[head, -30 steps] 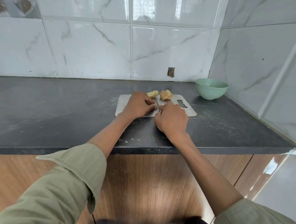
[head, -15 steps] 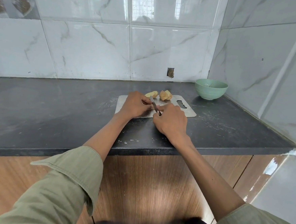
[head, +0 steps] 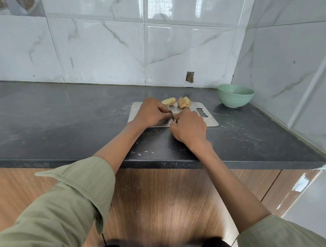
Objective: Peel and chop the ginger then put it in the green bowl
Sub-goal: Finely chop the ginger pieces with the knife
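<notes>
A metal cutting board (head: 208,120) lies on the dark counter. Two pale yellow ginger pieces rest at its far edge: a peeled slice (head: 169,101) and a lump (head: 184,102). My right hand (head: 189,127) grips a small knife (head: 170,113), whose blade points away toward the slice. My left hand (head: 150,112) lies curled on the board just left of the blade; whatever is under its fingers is hidden. The green bowl (head: 235,95) stands at the back right near the corner of the walls.
The dark stone counter (head: 62,116) stretches wide to the left. White tiled walls close off the back and the right side. The counter's front edge (head: 155,163) runs above wooden cabinet doors. Pale scraps and smears dot the counter around the board.
The knife blade has tilted and shifted slightly between my hands. My left hand has drawn back a little from the ginger slice. The bowl and the ginger lump stay put.
</notes>
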A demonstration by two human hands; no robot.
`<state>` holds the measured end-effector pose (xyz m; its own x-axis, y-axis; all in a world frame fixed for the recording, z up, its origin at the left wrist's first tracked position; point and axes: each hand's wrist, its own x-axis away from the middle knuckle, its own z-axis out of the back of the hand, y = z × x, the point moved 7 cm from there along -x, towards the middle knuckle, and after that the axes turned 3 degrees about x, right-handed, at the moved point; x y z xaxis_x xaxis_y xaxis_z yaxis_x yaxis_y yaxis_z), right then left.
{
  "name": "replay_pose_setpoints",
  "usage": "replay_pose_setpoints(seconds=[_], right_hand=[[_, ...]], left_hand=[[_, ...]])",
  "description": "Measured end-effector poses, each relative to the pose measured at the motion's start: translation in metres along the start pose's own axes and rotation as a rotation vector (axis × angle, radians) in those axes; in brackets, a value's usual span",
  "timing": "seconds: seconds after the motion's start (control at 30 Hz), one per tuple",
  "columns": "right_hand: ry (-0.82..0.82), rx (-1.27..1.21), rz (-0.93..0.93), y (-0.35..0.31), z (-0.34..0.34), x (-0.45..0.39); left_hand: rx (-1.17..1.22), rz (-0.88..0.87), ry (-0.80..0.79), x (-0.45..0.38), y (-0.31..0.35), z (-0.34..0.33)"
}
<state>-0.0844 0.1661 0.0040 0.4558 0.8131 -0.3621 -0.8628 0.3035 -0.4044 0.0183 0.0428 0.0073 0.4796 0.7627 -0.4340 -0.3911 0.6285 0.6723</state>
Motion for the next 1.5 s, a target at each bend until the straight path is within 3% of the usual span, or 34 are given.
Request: replay_pose_setpoints(seconds=[0.37, 0.7, 1.5], right_hand=[[0.080, -0.045, -0.043, 0.006, 0.005, 0.010], [0.138, -0.119, 0.028, 0.002, 0.009, 0.011], [-0.028, -0.042, 0.056, 0.002, -0.007, -0.009]], left_hand=[[-0.040, -0.013, 0.006, 0.000, -0.001, -0.001], [0.016, 0.020, -0.013, -0.003, -0.010, 0.005], [-0.030, -0.038, 0.002, -0.005, -0.006, 0.002]])
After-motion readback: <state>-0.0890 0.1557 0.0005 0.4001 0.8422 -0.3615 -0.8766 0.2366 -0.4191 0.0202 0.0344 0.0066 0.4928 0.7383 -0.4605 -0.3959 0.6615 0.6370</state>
